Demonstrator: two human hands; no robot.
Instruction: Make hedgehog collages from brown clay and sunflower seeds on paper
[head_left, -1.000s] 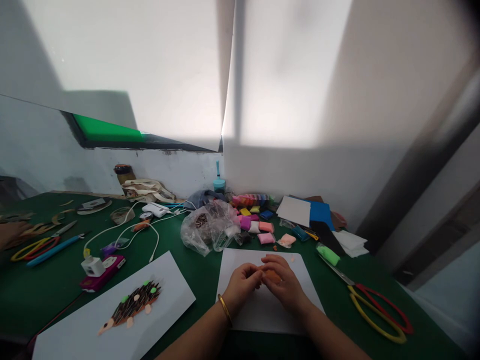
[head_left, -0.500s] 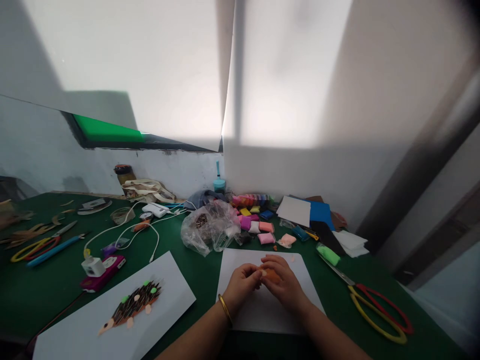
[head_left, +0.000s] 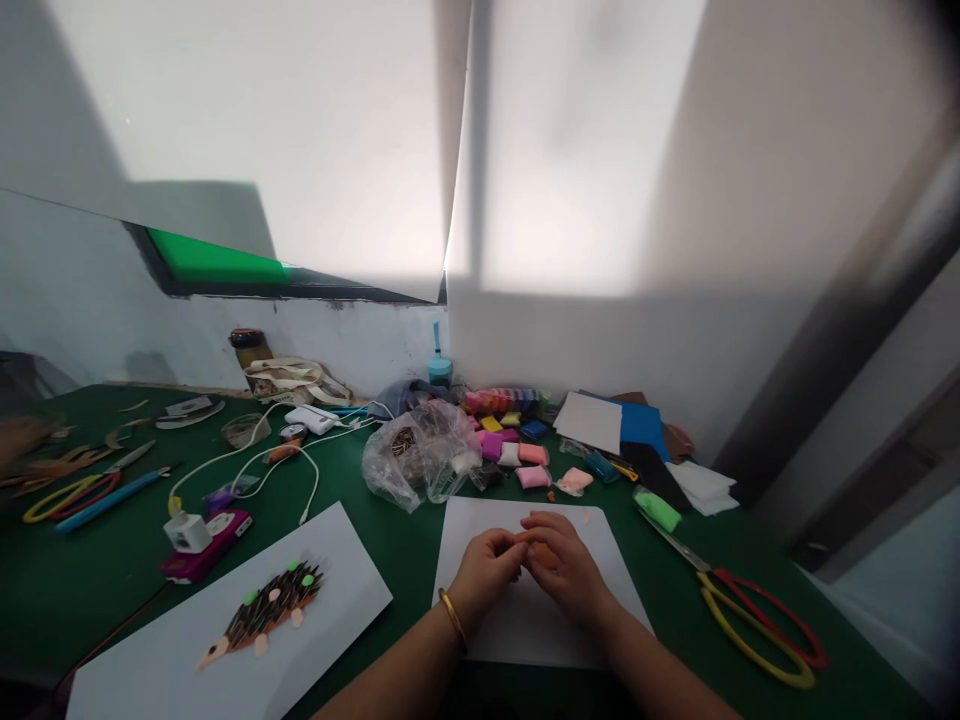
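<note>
I watch the left hand (head_left: 487,575) pinched narrow against the right hand (head_left: 568,572), which curves over an orange piece (head_left: 544,555); I can't tell what either grips. White paper (head_left: 525,635) lies underneath. Packs (head_left: 533,477) sit at twelve o'clock, scissors (head_left: 706,576) at three, hedgehog (head_left: 255,618) at nine.

Orange clay (head_left: 546,556) shows above a plain white sheet (head_left: 466,522) on the dark green tabletop (head_left: 412,545), beside a gold bracelet (head_left: 451,614). The collage hedgehog (head_left: 270,612) has an orange-brown body, a peach face and feet, and spines streaked dark brown and black, dotted with bright green and one peach spot. Among the clay packets are pink (head_left: 534,477), purple (head_left: 491,447), yellow (head_left: 491,424) and blue (head_left: 534,429) ones, with a lime-green packet (head_left: 658,510) by scissors (head_left: 703,572) handled in red and yellow.
</note>
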